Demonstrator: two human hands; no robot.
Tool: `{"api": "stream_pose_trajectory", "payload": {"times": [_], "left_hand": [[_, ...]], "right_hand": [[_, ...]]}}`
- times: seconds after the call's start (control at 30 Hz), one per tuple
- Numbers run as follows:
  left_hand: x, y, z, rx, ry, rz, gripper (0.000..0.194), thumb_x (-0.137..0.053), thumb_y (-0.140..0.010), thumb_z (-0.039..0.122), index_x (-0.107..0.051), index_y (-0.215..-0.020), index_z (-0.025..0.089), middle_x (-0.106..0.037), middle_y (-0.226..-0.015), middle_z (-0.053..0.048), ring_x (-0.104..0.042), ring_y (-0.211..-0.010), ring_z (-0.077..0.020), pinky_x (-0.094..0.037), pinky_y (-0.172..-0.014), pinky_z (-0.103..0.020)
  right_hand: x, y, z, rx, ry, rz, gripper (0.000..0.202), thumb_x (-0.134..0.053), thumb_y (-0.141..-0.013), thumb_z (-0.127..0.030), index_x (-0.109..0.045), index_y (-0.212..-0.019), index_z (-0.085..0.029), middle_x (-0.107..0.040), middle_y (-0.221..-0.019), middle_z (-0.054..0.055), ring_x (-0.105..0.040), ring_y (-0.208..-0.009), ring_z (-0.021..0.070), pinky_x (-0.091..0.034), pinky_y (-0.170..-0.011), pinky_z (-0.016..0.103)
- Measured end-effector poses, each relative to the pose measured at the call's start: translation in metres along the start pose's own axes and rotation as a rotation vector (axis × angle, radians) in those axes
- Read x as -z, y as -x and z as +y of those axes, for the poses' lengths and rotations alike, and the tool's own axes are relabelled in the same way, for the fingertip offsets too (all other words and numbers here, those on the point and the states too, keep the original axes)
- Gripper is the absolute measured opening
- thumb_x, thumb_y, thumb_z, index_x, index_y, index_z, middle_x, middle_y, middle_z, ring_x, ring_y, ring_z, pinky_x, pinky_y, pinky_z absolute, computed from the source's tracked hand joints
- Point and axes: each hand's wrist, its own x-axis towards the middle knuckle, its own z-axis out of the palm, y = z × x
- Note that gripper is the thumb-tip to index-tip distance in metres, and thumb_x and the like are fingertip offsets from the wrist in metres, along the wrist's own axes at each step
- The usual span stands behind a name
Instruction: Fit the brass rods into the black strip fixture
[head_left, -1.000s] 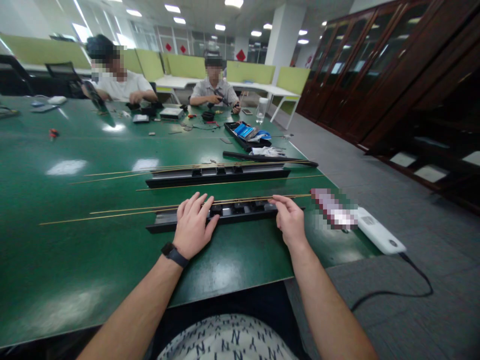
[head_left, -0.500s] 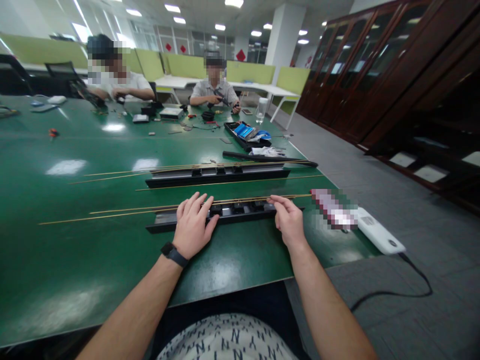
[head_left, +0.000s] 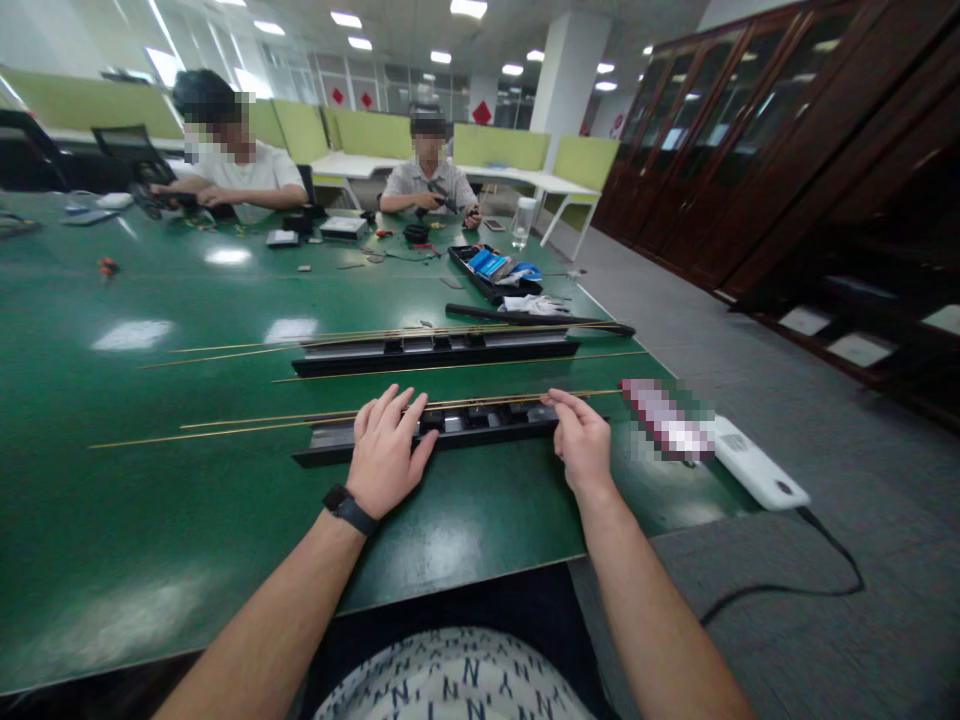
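A black channel-shaped profile (head_left: 480,432) lies on the green table before me, with thin golden rods (head_left: 247,422) along its far edge. My left hand (head_left: 388,450) rests flat over the profile's left part, fingers spread across the rods. At the profile's right end, my right hand (head_left: 581,435) pinches the end of one golden rod between thumb and fingertips. Farther back lies a second black profile (head_left: 442,355), with more golden rods (head_left: 232,346) over it. A single rod (head_left: 360,376) lies between the two profiles.
A pixelated red-edged object (head_left: 664,420) and a white device (head_left: 761,465) with a black cable sit at the right edge. Behind are a long black bar (head_left: 525,316), white gloves (head_left: 534,304) and a black tray (head_left: 480,275). Two people sit across the table.
My right hand has shifted slightly to the right, and one golden rod has slid right with it. My left hand stays in place. The person at the back left has moved their arms leftward.
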Motion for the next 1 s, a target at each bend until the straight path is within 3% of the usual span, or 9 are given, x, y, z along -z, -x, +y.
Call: {"api": "stream_pose_trajectory", "payload": {"times": [0.13,0.37,0.67,1.0], "left_hand": [[-0.0015,0.0005,-0.0012,-0.01,-0.009,0.009,0.053,-0.053,-0.102,0.042,-0.057,-0.15,0.02,-0.06,-0.152,-0.016,-0.044,-0.152,-0.0357,-0.029,-0.125,-0.056],[-0.0015,0.001,-0.0012,-0.018,-0.029,0.014,0.05,-0.051,-0.104,0.043,-0.057,-0.149,0.02,-0.06,-0.152,-0.015,-0.044,-0.152,-0.035,-0.029,-0.124,-0.054],[-0.0009,0.001,-0.0008,-0.028,-0.04,0.021,0.051,-0.051,-0.104,0.043,-0.057,-0.148,0.018,-0.06,-0.152,-0.016,-0.045,-0.151,-0.0352,-0.03,-0.124,-0.054],[-0.0022,0.0011,-0.002,-0.019,-0.011,0.02,0.052,-0.054,-0.102,0.041,-0.057,-0.15,0.021,-0.061,-0.152,-0.016,-0.044,-0.152,-0.0357,-0.03,-0.124,-0.056]], "right_hand": [[-0.0006,-0.0001,-0.0025,-0.003,-0.017,0.02,0.04,-0.071,-0.083,-0.041,-0.076,-0.112,-0.014,-0.08,-0.108,0.012,-0.042,-0.037,0.0035,-0.027,-0.032,0.021],[0.0,0.0017,-0.0019,0.013,-0.002,-0.084,0.036,-0.07,-0.086,-0.042,-0.078,-0.11,-0.016,-0.08,-0.109,0.011,-0.043,-0.037,0.0036,-0.027,-0.032,0.022],[0.0005,-0.001,-0.001,0.006,-0.012,0.043,0.035,-0.069,-0.084,-0.037,-0.077,-0.11,-0.014,-0.08,-0.107,0.011,-0.043,-0.037,0.0037,-0.026,-0.031,0.021],[0.0006,-0.0001,0.0001,0.007,0.003,-0.039,0.036,-0.068,-0.087,-0.04,-0.078,-0.109,-0.015,-0.081,-0.108,0.011,-0.043,-0.037,0.0036,-0.026,-0.031,0.021]]}}
